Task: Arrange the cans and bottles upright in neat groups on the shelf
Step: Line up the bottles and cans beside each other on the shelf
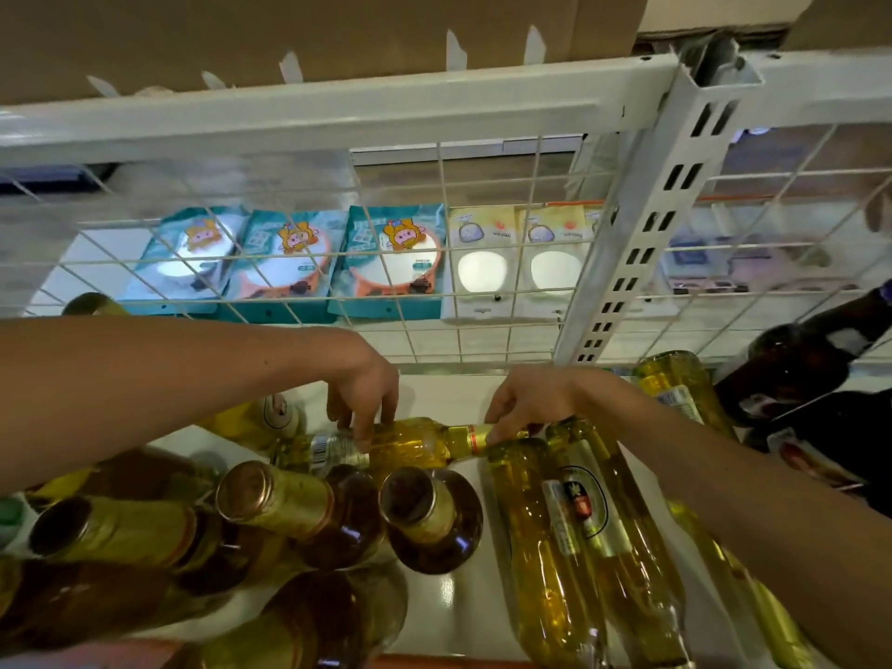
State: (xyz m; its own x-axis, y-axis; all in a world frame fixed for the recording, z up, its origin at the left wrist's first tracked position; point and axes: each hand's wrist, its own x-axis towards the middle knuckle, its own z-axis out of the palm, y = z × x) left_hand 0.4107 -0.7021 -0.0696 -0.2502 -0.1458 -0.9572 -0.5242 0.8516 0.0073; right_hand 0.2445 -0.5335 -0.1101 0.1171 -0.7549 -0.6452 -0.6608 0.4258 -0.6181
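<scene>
Fingers (361,429) of the left hand (369,391) curl over the body of the held yellow bottle (410,444), which lies on its side across the shelf (449,601) near the back edge. The right hand (533,403) pinches the foil neck of the same bottle.

A white wire grid (434,282) rises along the back edge of the shelf.

Toward the right edge, two yellow bottles (536,548) lie side by side and touching, necks toward the back. A third (753,601) lies partly under the right forearm, and a fourth (675,383) lies in the back right corner.

Toward the left edge, three brown bottles (277,499) with gold foil necks stand upright close together. More bottles crowd the front edge, too cropped to count.

Behind the grid sit three teal packets (391,263) and two cream packets (482,263) in one row.

One gold can (272,415) lies just left of the left hand.
</scene>
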